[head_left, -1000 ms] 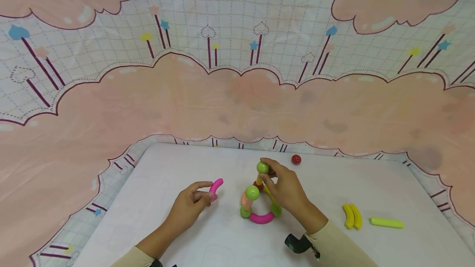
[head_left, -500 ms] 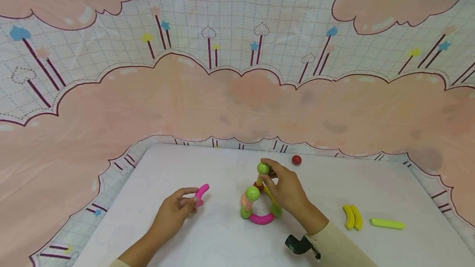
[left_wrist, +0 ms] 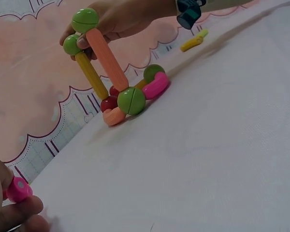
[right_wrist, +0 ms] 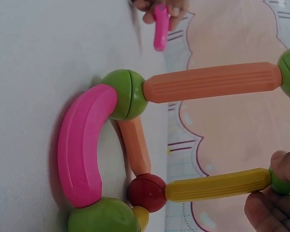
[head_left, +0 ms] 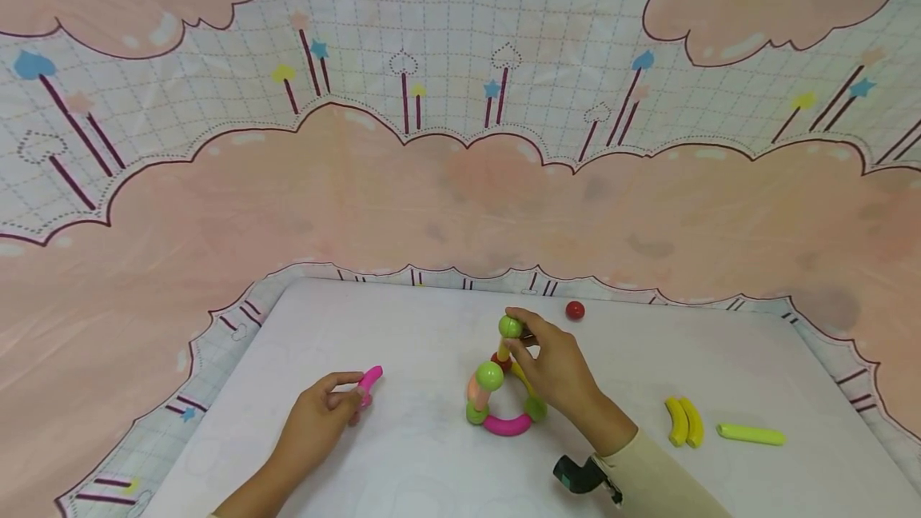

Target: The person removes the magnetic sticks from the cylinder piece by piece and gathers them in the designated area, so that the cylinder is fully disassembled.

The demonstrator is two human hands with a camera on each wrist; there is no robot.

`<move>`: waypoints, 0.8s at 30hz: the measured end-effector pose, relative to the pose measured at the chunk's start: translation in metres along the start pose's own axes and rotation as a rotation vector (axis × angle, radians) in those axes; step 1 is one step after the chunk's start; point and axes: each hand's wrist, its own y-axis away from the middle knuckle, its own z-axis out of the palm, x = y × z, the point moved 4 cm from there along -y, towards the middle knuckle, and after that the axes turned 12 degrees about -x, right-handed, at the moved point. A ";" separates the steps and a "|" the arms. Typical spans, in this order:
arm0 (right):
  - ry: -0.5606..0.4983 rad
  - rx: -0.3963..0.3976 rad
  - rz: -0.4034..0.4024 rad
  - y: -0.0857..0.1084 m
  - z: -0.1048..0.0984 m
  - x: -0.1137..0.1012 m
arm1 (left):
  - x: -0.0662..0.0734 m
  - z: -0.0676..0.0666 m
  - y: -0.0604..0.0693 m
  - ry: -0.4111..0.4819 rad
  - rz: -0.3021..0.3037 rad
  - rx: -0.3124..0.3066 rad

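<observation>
My left hand pinches a curved pink magnetic stick above the table, left of the built toy. My right hand holds the green ball on top of an upright yellow stick. That stick rises from a red ball in a ring of curved sticks and balls lying on the table. On the ring's near left stands an upright orange stick, topped by another green ball. A curved pink stick forms the ring's front, between two green balls.
On the white table, two curved yellow sticks lie to the right, with a straight lime-green stick beyond them. A loose red ball sits near the back edge. A patterned cloth hangs behind.
My left hand has drawn away to the left and toward me, carrying the curved pink stick from the built toy. My right hand stays on the green ball.
</observation>
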 end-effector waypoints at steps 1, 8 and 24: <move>0.000 0.000 0.000 0.000 0.000 0.000 | 0.000 -0.001 0.000 -0.007 -0.007 0.003; -0.005 -0.001 0.003 -0.001 0.001 0.001 | 0.000 -0.002 -0.003 -0.106 -0.056 -0.001; -0.015 -0.001 -0.008 -0.001 0.001 0.003 | 0.006 0.002 -0.007 -0.463 -0.017 -0.019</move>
